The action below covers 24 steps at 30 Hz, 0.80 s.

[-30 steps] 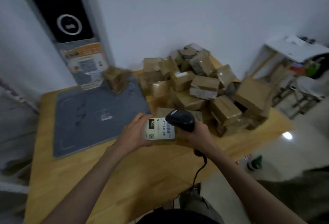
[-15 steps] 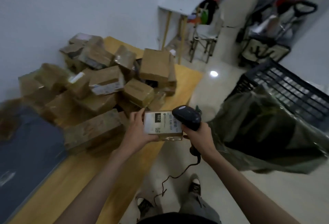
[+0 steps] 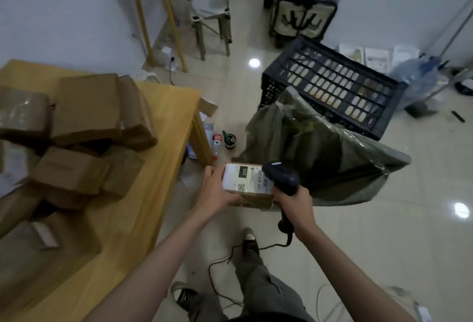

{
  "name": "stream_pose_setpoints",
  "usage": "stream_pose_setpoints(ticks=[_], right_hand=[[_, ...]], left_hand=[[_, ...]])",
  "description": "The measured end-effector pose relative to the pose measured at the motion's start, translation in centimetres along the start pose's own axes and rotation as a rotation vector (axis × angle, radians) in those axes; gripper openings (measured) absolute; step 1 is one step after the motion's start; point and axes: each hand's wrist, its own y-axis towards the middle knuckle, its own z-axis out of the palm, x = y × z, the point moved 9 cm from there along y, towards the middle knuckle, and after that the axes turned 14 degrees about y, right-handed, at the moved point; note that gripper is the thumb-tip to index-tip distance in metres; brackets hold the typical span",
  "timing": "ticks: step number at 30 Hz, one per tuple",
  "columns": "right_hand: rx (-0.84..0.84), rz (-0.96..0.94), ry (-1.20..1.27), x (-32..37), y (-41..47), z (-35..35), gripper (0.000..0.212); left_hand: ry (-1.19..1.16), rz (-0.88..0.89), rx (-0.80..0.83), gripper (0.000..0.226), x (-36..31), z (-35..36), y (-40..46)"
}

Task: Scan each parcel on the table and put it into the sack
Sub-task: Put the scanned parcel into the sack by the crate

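Head view. The left hand (image 3: 213, 195) grips a parcel (image 3: 249, 184) by its left end, thumb along the near side and fingers curled over the far edge, label face up. The right hand (image 3: 297, 202) is wrapped round the handle of a scanner (image 3: 281, 177), whose head overlaps the right end of the label; this hand also appears to steady the parcel's right end, though the contact is hidden. The parcel is in the air, off the counter (image 3: 163, 127), just short of the sack (image 3: 320, 150).

Key relation: the sack's dark mouth opens up and toward the person, to the right of and beyond the parcel. The parcel's long axis runs left to right, pointing roughly at the mouth. The right hand is nearer the sack but occupied by the scanner, so the left hand probably has to carry or toss the parcel rightward, end first.

Judged stage: parcel likely scanned or being scanned, drop not yet made. Many boxes (image 3: 84, 122) lie on the counter, left of the sack. A crate (image 3: 332, 86) stands behind the sack.
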Motion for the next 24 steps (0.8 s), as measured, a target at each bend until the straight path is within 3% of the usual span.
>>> stream_pose_setpoints(ticks=[5,10,14,17,24], right_hand=[[-0.111,0.032,-0.044,0.3,4.7,-5.4,0.019],[-0.203,0.018,-0.063,2.0,8.1,-9.7,0.007],[-0.234,0.050,-0.104,2.3,9.9,-11.7,0.010],[-0.232,0.051,-0.124,2.3,10.1,-12.1,0.014],[-0.135,0.038,-0.045,3.0,8.8,-8.5,0.009]], left_hand=[[0.015,0.025,0.113,0.091,-5.9,4.5,4.6],[0.038,0.086,0.199,0.094,-10.7,7.5,8.3],[0.148,0.155,0.359,0.103,-13.3,10.3,9.8],[0.221,0.198,0.394,0.089,-13.4,11.2,9.8],[0.257,0.237,0.291,0.057,-9.6,7.4,8.4]])
